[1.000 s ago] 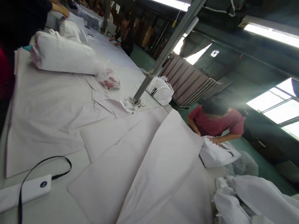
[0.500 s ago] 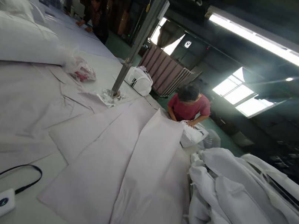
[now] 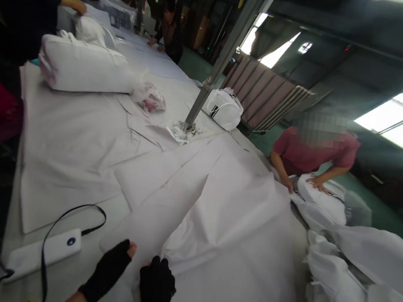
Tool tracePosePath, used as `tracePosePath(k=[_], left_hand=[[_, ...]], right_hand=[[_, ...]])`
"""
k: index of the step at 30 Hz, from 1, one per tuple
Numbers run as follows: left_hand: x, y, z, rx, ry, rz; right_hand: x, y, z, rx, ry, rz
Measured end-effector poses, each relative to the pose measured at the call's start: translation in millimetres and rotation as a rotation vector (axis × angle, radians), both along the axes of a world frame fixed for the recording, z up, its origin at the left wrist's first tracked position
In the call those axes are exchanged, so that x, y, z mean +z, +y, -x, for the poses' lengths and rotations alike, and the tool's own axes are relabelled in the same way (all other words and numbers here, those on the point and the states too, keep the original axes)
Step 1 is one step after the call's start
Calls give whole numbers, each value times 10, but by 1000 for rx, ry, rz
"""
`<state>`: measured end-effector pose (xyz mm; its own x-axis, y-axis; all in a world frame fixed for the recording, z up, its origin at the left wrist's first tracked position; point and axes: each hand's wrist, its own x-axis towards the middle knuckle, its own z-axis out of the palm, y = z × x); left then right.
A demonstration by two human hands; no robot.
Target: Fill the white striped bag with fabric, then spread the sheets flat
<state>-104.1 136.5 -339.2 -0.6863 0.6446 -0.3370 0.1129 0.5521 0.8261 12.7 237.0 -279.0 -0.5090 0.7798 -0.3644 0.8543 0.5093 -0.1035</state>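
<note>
My left hand (image 3: 109,272), in a black fingerless glove, reaches in from the bottom with its fingers stretched out and a bare tip showing. It is over pale fabric, and nothing shows in it. Beside it, my right hand (image 3: 157,286), gloved the same way, is closed at the near corner of a white fabric sheet (image 3: 242,202). From there the sheet rises in a lifted fold across the table. Its fingertips are partly hidden. More flat white pieces (image 3: 152,179) lie beneath and to the left.
A white power bank (image 3: 46,251) with a black cable lies left. A metal post (image 3: 223,58) stands on the table. A co-worker in red (image 3: 313,152) handles a white bag (image 3: 323,197) at right, behind piled white bags (image 3: 357,295). A white bundle (image 3: 89,66) lies far left.
The view has swung left and down, bringing both gloved hands into sight. The white sheet has been opened out to the right, its fold now wider. The co-worker's head has come up.
</note>
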Motion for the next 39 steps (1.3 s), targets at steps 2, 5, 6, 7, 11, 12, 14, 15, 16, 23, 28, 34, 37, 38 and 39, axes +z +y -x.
tracePosePath(k=[2,5,6,7,11,12,14,15,16,23,28,34,37,38,39], left_hand=[[-73,-119,214,61,106,33],[-168,-155,406,-43,317,219],[-194,-137,429,-101,365,307],[-215,-111,437,-144,397,383],[-265,2,421,-169,402,512],[-272,23,419,-173,394,508],[-283,55,415,-193,385,498],[-289,68,412,-202,383,492],[-296,78,408,-207,383,486],[-304,53,382,-181,368,412],[-121,-61,517,32,315,191],[189,179,797,167,89,-70],[326,479,798,92,51,-79],[371,585,761,57,38,-77],[415,689,709,18,25,-74]], right_hand=[[-74,-81,154,-5,-31,58],[-215,-121,272,21,-68,109],[-259,-121,290,24,-82,108],[-298,-119,303,28,-92,101],[-392,-117,312,49,-118,61],[-403,-119,310,58,-119,54],[-420,-121,304,72,-113,43],[-428,-120,302,77,-105,37],[-438,-116,300,78,-97,29],[-473,-28,261,50,-46,43],[-432,136,30,27,-14,91],[-698,277,-765,-165,275,120],[-842,210,-1080,-236,363,79],[-855,173,-1133,-243,381,55],[-849,136,-1159,-240,397,27]])
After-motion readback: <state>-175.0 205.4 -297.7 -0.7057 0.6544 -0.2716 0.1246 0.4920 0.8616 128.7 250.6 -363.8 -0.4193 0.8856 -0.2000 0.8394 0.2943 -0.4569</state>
